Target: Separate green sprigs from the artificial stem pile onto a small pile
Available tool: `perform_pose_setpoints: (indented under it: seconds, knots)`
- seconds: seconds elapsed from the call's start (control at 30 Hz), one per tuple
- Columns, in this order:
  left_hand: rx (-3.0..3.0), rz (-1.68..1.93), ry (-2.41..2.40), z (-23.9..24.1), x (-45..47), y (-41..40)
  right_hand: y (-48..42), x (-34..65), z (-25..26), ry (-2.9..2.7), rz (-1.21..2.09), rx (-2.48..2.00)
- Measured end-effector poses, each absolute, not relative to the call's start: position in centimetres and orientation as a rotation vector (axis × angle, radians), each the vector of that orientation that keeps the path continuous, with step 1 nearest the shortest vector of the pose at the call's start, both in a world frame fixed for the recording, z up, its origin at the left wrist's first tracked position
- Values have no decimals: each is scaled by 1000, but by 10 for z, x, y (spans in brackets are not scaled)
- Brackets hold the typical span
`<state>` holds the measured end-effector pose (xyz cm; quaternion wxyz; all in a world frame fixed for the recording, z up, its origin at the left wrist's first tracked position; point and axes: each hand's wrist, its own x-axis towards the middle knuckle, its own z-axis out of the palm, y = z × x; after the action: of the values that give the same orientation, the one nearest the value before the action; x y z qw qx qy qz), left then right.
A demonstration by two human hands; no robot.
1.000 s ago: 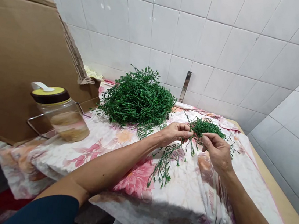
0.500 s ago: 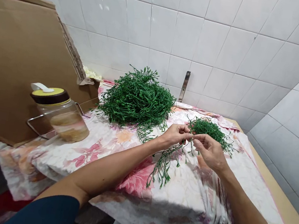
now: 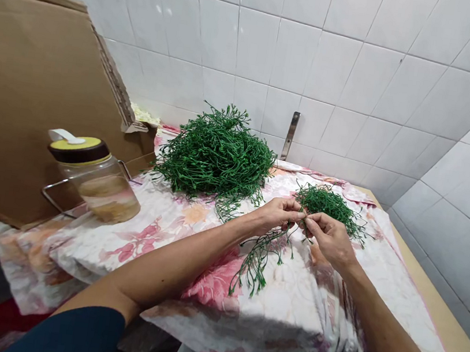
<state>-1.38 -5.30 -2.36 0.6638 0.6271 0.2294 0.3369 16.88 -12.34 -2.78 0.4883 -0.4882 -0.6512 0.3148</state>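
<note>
My left hand (image 3: 275, 214) and my right hand (image 3: 329, 239) meet fingertip to fingertip above the floral cloth (image 3: 156, 235). Both pinch thin green plastic sprigs (image 3: 259, 258) that hang down from my fingers onto the cloth. Just behind my right hand lies a small heap of the same green sprigs (image 3: 326, 202). A much larger mound of green sprigs (image 3: 217, 153) sits further back, to the left of my left hand.
A plastic jar with a yellow and brown lid (image 3: 97, 179) stands at the left on a wire stand. A big sheet of cardboard (image 3: 32, 89) leans behind it. White tiled walls (image 3: 341, 68) close the back and right. The bare table edge (image 3: 439, 309) shows at right.
My right hand has moved left from the small heap and now meets my left hand. The hanging sprigs have barely shifted.
</note>
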Motion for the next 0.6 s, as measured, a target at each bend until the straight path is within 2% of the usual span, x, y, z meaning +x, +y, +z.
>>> perform_pose_setpoints:
  seconds: [0.3, 0.6]
  knots:
    - [1311, 733, 657, -31, -8, -53, -130, 166, -28, -1685, 172, -1326]
    - [1386, 765, 763, -26, -7, -58, -129, 166, -30, -1692, 52, -1341]
